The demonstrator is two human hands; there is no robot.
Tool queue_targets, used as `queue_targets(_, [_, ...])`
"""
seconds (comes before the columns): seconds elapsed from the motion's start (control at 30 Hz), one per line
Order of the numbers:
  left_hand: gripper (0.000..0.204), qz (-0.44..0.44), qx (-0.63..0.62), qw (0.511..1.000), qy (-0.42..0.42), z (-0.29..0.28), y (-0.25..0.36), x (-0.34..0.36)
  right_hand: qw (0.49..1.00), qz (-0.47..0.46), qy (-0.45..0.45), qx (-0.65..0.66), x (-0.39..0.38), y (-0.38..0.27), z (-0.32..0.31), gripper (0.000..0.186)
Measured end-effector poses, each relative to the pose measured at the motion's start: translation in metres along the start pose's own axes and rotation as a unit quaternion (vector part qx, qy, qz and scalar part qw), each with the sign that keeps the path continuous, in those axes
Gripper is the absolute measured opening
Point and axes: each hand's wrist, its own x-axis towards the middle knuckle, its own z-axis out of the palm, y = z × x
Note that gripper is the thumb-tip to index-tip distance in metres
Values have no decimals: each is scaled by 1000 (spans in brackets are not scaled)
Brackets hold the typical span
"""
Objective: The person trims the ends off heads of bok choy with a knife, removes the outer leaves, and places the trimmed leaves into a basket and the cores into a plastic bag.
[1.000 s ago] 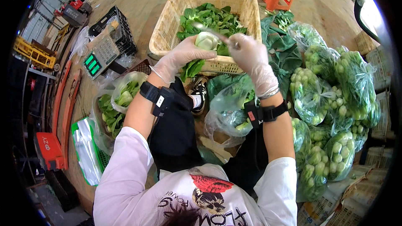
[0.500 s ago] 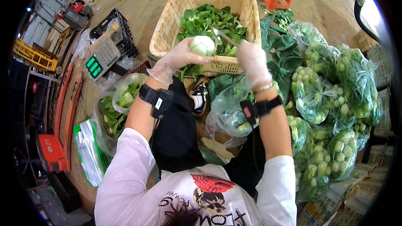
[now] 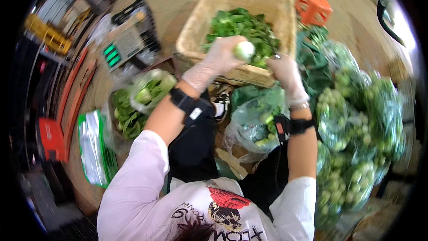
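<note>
A pale bok choy (image 3: pixel 244 51) is gripped in my gloved left hand (image 3: pixel 218 57), its whitish base turned up toward me. This hand is over the near edge of a large yellowish plastic crate (image 3: pixel 192 29). Loose green leaves (image 3: pixel 245 23) cover part of the crate's bottom. My right hand (image 3: pixel 285 73), gloved too, is closed around a small knife (image 3: pixel 277 56) at the crate's near right corner; most of the blade is hidden or blurred now. The two hands are apart, and the knife does not touch the bok choy.
Bagged bok choy (image 3: pixel 334 111) is piled on my right, and an open plastic bag (image 3: pixel 249 122) lies between my legs. To my left are bagged greens (image 3: pixel 127 111), a scale (image 3: pixel 122 44), a black crate (image 3: pixel 149 22) and a packet of bags (image 3: pixel 94 147). An orange stool (image 3: pixel 314 6) stands beyond.
The view has swung, so the whole scene sits further right. My left hand has tilted the bok choy; my right hand has drawn the knife back from it, lower and beside the crate's rim.
</note>
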Motion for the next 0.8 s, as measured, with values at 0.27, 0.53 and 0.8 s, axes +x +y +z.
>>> queue_targets(0.27, [59, 15, -112, 956, 271, -54, 87, -63, 972, -46, -28, 228, -23, 4, 6, 20])
queue_targets(0.53, [41, -289, 187, 901, 264, -178, -21, -272, 966, -6, -123, 229, -59, -32, 32, 23])
queue_targets(0.8, [47, -455, 211, 832, 236, -237, 5, -297, 971, 65, -55, 222, -94, -5, -1, 26])
